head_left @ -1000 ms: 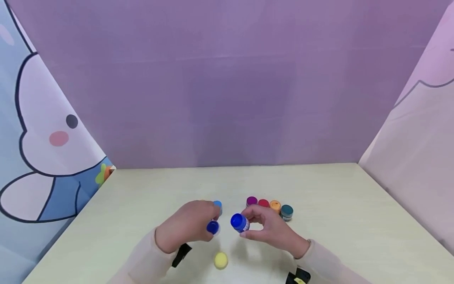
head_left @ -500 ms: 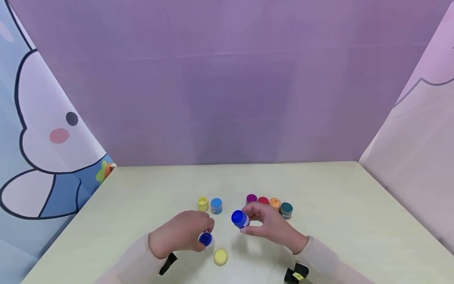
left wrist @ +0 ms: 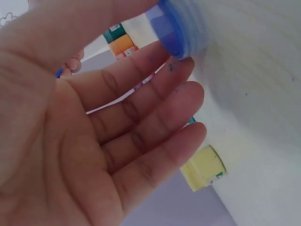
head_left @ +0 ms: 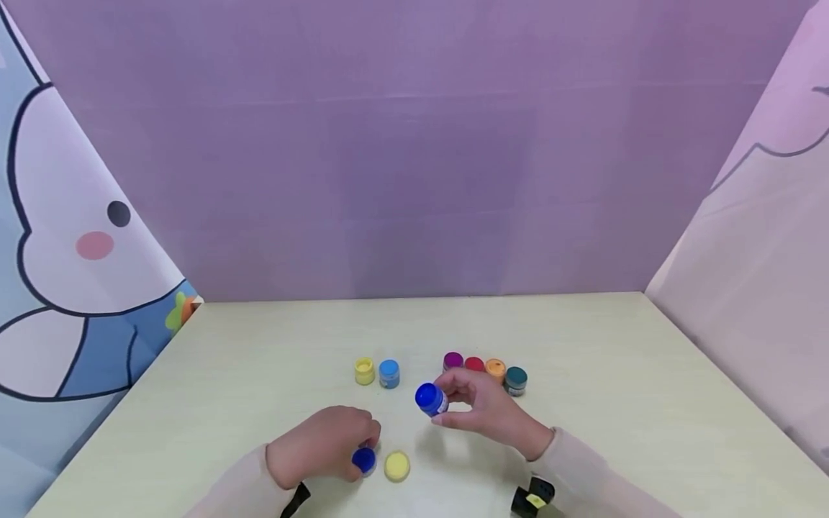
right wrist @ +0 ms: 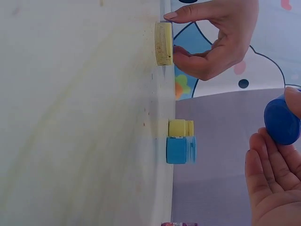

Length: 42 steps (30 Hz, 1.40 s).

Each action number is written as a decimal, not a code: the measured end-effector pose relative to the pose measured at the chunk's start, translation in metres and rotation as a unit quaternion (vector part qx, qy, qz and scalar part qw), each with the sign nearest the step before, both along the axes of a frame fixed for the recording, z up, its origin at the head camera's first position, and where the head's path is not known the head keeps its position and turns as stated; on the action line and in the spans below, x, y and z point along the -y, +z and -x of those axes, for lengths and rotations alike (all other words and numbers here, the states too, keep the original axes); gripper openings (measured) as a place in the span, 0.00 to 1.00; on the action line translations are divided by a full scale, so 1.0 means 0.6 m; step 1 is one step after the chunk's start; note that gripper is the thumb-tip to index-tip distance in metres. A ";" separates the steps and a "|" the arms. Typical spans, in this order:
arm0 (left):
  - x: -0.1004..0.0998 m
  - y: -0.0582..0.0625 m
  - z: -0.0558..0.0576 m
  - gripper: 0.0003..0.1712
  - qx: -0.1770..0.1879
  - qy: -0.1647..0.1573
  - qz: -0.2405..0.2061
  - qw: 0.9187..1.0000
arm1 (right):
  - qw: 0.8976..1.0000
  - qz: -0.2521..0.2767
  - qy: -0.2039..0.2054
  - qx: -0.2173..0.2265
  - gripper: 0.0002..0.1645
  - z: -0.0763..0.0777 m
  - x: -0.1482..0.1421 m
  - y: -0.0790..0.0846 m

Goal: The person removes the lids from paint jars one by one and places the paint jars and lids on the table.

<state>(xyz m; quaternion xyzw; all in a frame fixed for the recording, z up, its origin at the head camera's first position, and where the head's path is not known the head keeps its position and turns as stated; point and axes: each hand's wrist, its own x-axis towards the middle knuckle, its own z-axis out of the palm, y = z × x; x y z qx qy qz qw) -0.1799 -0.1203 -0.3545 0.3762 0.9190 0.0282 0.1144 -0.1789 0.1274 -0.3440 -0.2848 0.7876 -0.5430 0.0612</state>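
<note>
My left hand [head_left: 324, 442] pinches a blue lid [head_left: 364, 460] by its rim, low at the table and just left of a yellow lid [head_left: 397, 466]. In the left wrist view, this hollow blue lid [left wrist: 169, 30] sits between thumb and index finger, at the table surface. My right hand [head_left: 488, 414] holds a small blue paint jar [head_left: 430, 399] above the table, tilted to the left, between thumb and fingers. The right wrist view shows the blue jar's rounded end [right wrist: 282, 122] at the fingertips.
Behind my hands stand an uncapped yellow jar [head_left: 365, 371] and a light blue jar [head_left: 389, 374]. Farther right is a row of purple [head_left: 452, 362], red [head_left: 474, 364], orange [head_left: 495, 370] and dark green jars [head_left: 515, 381]. A purple cloth wall [head_left: 414, 180] rises at the table's back edge.
My left hand has moved left and toward me, bringing the blue lid down beside the yellow lid and uncovering the yellow jar. My right hand keeps the blue jar nearly still.
</note>
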 end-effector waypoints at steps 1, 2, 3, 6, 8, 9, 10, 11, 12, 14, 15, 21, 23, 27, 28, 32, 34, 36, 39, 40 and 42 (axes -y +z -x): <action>0.001 -0.002 0.000 0.15 -0.002 -0.002 -0.004 1.000 | 1.000 0.000 0.000 0.000 0.18 0.000 0.000 0.000; 0.002 -0.003 -0.001 0.15 -0.005 -0.007 -0.010 1.000 | 1.000 -0.002 -0.001 0.002 0.18 -0.001 0.000 0.000; 0.004 -0.003 -0.002 0.16 -0.007 -0.010 -0.019 1.000 | 1.000 -0.003 -0.002 0.004 0.18 -0.002 0.000 0.001; 0.007 0.000 -0.002 0.16 -0.009 -0.012 -0.037 0.999 | 1.000 -0.007 -0.005 0.008 0.18 -0.004 0.000 0.001; 0.009 0.005 -0.002 0.18 -0.011 -0.009 -0.043 0.999 | 1.000 -0.010 -0.007 0.011 0.18 -0.005 -0.001 0.002; 0.010 0.008 -0.002 0.19 -0.011 -0.005 -0.043 0.999 | 1.000 -0.010 -0.008 0.011 0.18 -0.005 -0.001 0.002; 0.010 0.011 -0.002 0.20 -0.011 -0.001 -0.043 0.999 | 1.000 -0.011 -0.008 0.012 0.18 -0.005 -0.001 0.002; 0.010 0.014 -0.002 0.20 -0.015 0.001 -0.043 0.999 | 1.000 -0.010 -0.009 0.012 0.18 -0.006 -0.002 0.002; 0.009 0.017 -0.001 0.20 -0.021 0.002 -0.045 0.999 | 1.000 -0.010 -0.009 0.014 0.18 -0.006 -0.002 0.003; 0.007 0.023 0.000 0.21 -0.031 0.003 -0.050 0.998 | 1.000 -0.011 -0.012 0.016 0.19 -0.006 -0.003 0.003; 0.005 0.026 0.001 0.21 -0.037 0.004 -0.054 0.998 | 1.000 -0.010 -0.011 0.018 0.19 -0.006 -0.003 0.004; -0.009 0.042 0.006 0.25 -0.106 -0.016 -0.101 0.989 | 1.000 0.001 0.005 0.018 0.19 -0.007 -0.005 0.003; -0.015 0.047 0.006 0.27 -0.143 -0.034 -0.117 0.982 | 1.000 0.008 0.014 0.016 0.19 -0.006 -0.007 0.001; -0.029 0.056 0.003 0.29 -0.185 -0.071 -0.144 0.970 | 0.999 0.015 0.029 0.008 0.20 0.000 -0.010 -0.012; -0.033 0.058 0.002 0.30 -0.188 -0.078 -0.148 0.968 | 0.999 0.015 0.032 0.009 0.20 0.003 -0.011 -0.018; -0.044 0.064 -0.002 0.33 -0.184 -0.105 -0.163 0.964 | 0.998 0.022 0.048 0.018 0.20 0.016 -0.015 -0.039; -0.049 0.065 -0.004 0.35 -0.187 -0.118 -0.163 0.961 | 0.997 0.027 0.063 0.024 0.20 0.018 -0.016 -0.044; -0.053 0.063 -0.004 0.37 -0.193 -0.135 -0.161 0.958 | 0.996 0.031 0.080 0.031 0.21 0.019 -0.017 -0.045; -0.060 0.062 -0.005 0.35 -0.200 -0.157 -0.152 0.955 | 0.994 0.030 0.099 0.042 0.21 0.018 -0.017 -0.045; -0.063 0.061 -0.006 0.34 -0.201 -0.164 -0.150 0.954 | 0.993 0.029 0.104 0.044 0.21 0.017 -0.017 -0.045; -0.068 0.061 -0.007 0.32 -0.205 -0.175 -0.150 0.951 | 0.992 0.027 0.110 0.047 0.22 0.016 -0.017 -0.045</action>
